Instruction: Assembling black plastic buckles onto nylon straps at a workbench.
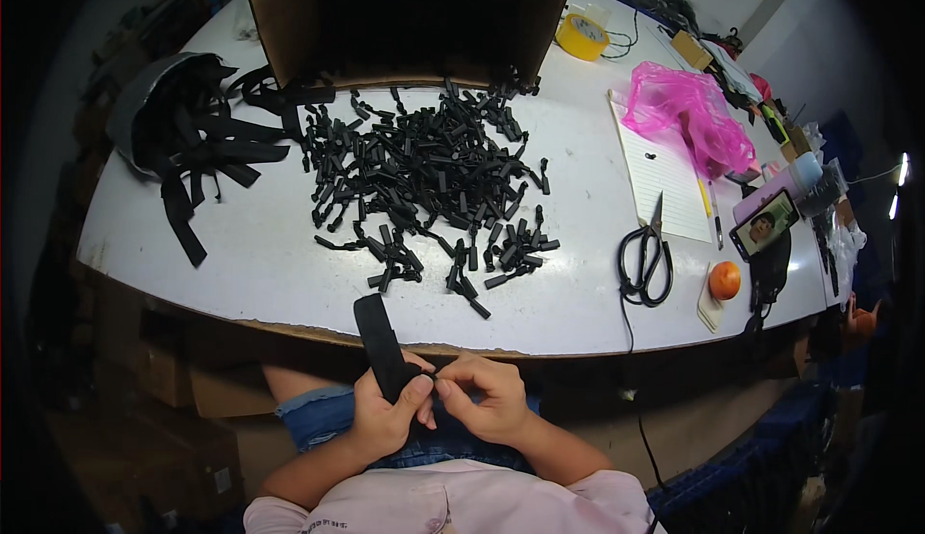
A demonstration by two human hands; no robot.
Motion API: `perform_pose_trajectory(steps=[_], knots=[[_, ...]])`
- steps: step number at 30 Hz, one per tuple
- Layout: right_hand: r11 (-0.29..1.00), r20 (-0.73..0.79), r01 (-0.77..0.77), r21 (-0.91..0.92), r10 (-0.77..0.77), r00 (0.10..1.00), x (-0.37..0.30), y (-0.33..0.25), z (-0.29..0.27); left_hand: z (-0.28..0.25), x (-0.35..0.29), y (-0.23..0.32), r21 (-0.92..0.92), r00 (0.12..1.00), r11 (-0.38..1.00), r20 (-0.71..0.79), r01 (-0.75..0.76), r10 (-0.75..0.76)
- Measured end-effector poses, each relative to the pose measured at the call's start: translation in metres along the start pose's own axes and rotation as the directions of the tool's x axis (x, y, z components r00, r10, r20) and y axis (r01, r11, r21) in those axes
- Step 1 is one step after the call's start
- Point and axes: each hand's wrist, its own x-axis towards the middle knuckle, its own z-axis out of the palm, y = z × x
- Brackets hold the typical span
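Left hand [383,416] grips a black strap [380,343] rising toward the table edge; right hand [488,401] pinches a small black piece at the strap's lower end; beyond, a heap of black plastic pieces [424,178] on the white table [260,274]; scissors [647,260] right.

head-worn fisheye view, steeply down, near the table [578,303]
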Motion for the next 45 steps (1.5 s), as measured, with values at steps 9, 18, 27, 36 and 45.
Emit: perform_pose_trajectory(steps=[9, 18, 27, 36, 45], knots=[[0.963, -0.009, -0.265, 0.045, 0.265, 0.964, 0.001, 0.001, -0.014, -0.003, 0.0, -0.002, 0.241, 0.979, 0.949, 0.079, -0.202, 0.188], [0.173, -0.108, -0.041, -0.984, -0.397, 0.911, 0.045, 0.012, -0.077, -0.006, 0.004, 0.0, -0.068, 0.968, 0.966, 0.021, 0.249, -0.248], [0.94, -0.171, -0.011, -0.341, -0.05, 0.984, 0.01, -0.005, -0.023, 0.0, 0.005, -0.007, 0.429, 0.993, 0.902, -0.083, -0.037, 0.081], [0.798, 0.059, 0.329, -0.504, -0.349, 0.935, 0.008, 0.002, -0.018, -0.002, 0.009, -0.008, 0.461, 0.956, 0.851, -0.019, -0.251, 0.292], [0.759, 0.103, 0.377, -0.53, -0.384, 0.918, 0.01, 0.001, -0.016, -0.004, 0.008, -0.003, 0.501, 0.961, 0.83, 0.006, -0.243, 0.278]])
